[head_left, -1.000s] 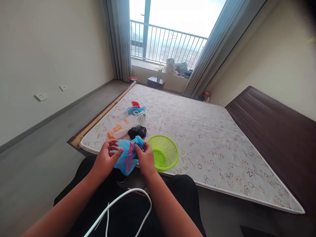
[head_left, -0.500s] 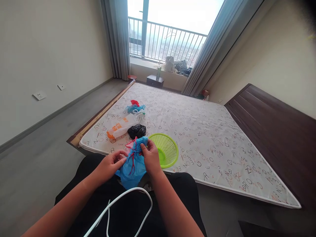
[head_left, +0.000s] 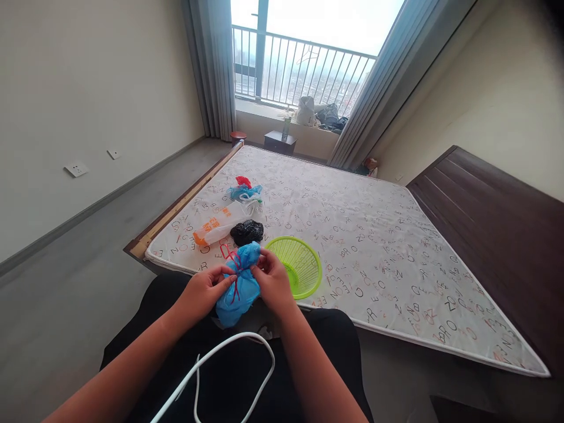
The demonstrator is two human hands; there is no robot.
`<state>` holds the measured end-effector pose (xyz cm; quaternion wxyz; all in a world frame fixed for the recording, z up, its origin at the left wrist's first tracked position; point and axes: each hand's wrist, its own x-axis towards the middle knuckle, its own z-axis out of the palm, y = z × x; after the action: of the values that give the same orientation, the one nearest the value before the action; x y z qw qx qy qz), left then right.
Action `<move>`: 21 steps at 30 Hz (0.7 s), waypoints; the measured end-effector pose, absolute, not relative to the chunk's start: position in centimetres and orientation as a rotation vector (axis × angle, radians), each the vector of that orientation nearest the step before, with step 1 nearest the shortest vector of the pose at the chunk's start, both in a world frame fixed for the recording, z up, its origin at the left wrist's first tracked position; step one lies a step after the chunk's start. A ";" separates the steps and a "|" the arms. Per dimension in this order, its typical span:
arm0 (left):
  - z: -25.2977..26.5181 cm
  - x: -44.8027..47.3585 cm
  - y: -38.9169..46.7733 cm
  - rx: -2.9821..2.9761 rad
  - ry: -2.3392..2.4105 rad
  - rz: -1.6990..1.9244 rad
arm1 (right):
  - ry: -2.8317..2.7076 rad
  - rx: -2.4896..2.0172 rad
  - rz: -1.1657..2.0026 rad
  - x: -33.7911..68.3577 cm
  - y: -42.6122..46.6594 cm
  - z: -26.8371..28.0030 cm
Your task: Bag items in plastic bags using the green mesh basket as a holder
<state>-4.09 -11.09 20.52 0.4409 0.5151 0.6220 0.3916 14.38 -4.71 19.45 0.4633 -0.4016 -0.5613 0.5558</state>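
Note:
A blue plastic bag hangs between my hands above my lap, gathered at its neck with a red drawstring looped around it. My left hand pinches the bag's neck and string from the left, thumb and fingertips together. On the other side my right hand grips the gathered blue plastic. Just beyond my right hand, a green plastic basket rests on the mattress near its front edge. A crumpled black plastic bag lies right behind the blue one.
On the letter-printed mattress lie a white-and-orange plastic bag, another blue bag and a red bag. A white cable loops before my lap. A dark headboard stands at right.
My left fingers have moved right, closer to the bag's tied neck and my right hand. The red string's loops now stand out at upper left, and the bag's lower part has shifted.

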 end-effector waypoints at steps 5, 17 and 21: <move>20.7 -3.7 -11.2 1.235 1.548 0.996 | -1.398 -1.187 0.906 14.4 -5.6 20.3; 22.0 -3.4 -11.3 1.168 1.419 1.049 | -2.190 -0.863 0.654 15.3 -5.5 21.8; 22.6 -3.3 -11.4 1.099 1.360 1.044 | -2.154 -0.878 0.707 15.6 -5.6 22.2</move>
<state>-3.32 -11.42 22.56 0.5249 0.4594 0.5685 0.4362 15.60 -5.65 22.17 0.3478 -0.3385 -0.8307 0.2727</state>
